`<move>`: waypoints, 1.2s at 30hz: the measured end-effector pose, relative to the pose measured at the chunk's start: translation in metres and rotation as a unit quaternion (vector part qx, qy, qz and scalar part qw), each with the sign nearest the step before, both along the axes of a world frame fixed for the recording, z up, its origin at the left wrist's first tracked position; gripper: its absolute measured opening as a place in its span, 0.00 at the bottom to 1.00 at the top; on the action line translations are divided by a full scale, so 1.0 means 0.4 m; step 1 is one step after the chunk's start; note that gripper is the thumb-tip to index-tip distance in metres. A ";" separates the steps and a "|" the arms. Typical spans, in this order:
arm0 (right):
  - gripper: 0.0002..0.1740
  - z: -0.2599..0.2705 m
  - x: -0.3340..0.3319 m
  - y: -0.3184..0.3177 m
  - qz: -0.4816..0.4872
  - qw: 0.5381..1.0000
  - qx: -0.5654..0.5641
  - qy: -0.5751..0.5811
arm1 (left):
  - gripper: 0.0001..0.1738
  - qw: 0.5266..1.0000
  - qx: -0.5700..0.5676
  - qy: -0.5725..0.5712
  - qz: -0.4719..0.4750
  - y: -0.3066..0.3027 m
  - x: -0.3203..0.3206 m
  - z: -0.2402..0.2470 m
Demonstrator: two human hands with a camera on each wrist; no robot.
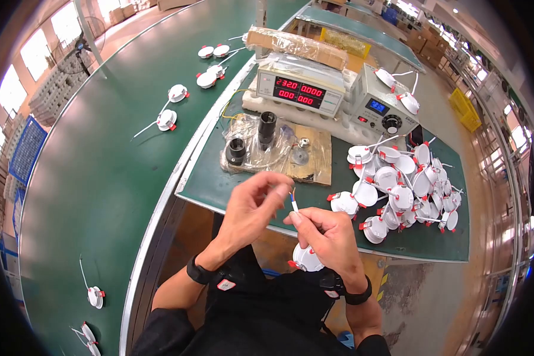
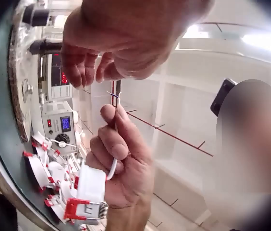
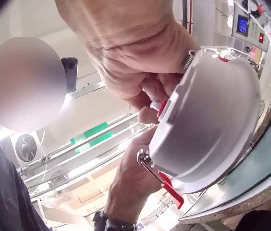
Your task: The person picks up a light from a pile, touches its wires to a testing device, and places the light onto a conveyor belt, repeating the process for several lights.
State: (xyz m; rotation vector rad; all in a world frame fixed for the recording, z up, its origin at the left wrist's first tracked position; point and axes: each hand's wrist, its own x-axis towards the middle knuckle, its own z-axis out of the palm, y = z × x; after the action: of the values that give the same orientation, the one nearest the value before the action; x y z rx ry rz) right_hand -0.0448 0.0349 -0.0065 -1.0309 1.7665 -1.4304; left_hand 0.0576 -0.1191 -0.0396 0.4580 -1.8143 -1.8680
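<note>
My right hand (image 1: 332, 237) pinches a white cable (image 1: 295, 205) near its stripped end, where thin blue and brown wires (image 2: 115, 95) stick out. From that cable hangs a round white downlight (image 1: 307, 258) with red-tabbed spring clips, below the right hand. In the right wrist view the downlight's housing (image 3: 205, 120) fills the middle and hides part of the fingers. My left hand (image 1: 252, 207) hovers beside the wire tips with its fingers loosely bent. A gap shows between its fingertips and the wires in the left wrist view, and nothing is in its grasp.
A heap of white downlights (image 1: 400, 199) lies on the bench at right. Behind the hands, a board (image 1: 320, 151) carries black sockets (image 1: 267, 127). A power meter (image 1: 299, 89) and a dial-fronted box (image 1: 381, 104) stand beyond. Several downlights lie on the green belt (image 1: 113, 190) at left.
</note>
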 end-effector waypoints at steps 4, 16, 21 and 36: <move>0.11 -0.008 0.008 0.003 -0.022 0.999 0.020 0.018 | 0.10 0.967 -0.236 0.082 0.043 0.009 0.005 0.038; 0.16 -0.019 -0.006 0.004 -0.032 0.999 0.002 0.015 | 0.23 0.990 0.080 0.084 -0.080 0.041 -0.025 -0.030; 0.18 -0.028 -0.037 -0.015 -0.065 0.996 -0.047 -0.034 | 0.30 0.971 0.147 0.013 -0.188 0.057 0.000 -0.088; 0.18 -0.169 -0.263 -0.175 -0.067 0.991 0.068 -0.090 | 0.32 0.887 0.413 -0.043 -0.204 0.049 -0.124 -0.130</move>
State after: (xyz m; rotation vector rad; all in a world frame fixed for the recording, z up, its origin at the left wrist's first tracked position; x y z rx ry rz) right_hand -0.1498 -0.0352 -0.0740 -0.7033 1.8002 -1.4139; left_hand 0.0081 -0.0997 -0.0916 0.4601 -1.1193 -2.9409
